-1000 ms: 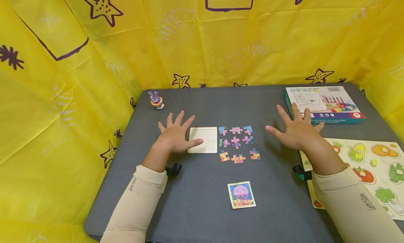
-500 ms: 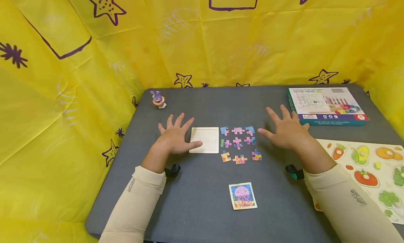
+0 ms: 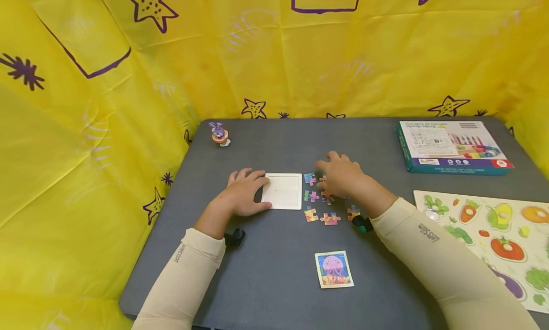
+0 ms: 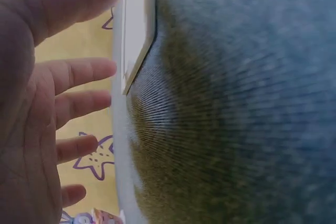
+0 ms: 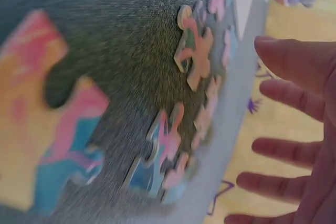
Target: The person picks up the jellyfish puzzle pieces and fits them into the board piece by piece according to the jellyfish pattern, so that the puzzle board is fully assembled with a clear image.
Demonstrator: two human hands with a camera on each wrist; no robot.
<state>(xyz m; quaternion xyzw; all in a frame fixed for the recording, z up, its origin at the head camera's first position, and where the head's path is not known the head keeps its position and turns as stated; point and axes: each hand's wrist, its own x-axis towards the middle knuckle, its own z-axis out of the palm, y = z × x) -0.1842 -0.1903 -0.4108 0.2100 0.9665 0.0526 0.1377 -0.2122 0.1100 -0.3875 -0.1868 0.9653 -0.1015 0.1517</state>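
Note:
My left hand [image 3: 245,194] is at the left side of a square white puzzle tray [image 3: 283,193], thumb and fingertips right at its rim. In the left wrist view its fingers [image 4: 84,74] are spread and fairly straight beside the tray's corner [image 4: 139,24]. My right hand [image 3: 342,176] hangs over the upper right of a small grid of jigsaw pieces [image 3: 330,219], hiding some of them. Its fingers [image 5: 289,150] are extended and hold nothing in the right wrist view, where jigsaw pieces [image 5: 197,53] lie on the grey table.
Nearer the body lies a jellyfish picture card [image 3: 334,269]. A boxed toy set [image 3: 454,146] is at the back right, with a vegetable puzzle board [image 3: 476,225] in front of it. At the back left stands a purple rabbit figurine [image 3: 219,134]. Yellow cloth [image 3: 300,73] surrounds the table [image 3: 266,277].
My right hand has moved left from beside the jigsaw pieces to above them. My left hand has drawn back from over the tray to its left edge. The view has shifted slightly.

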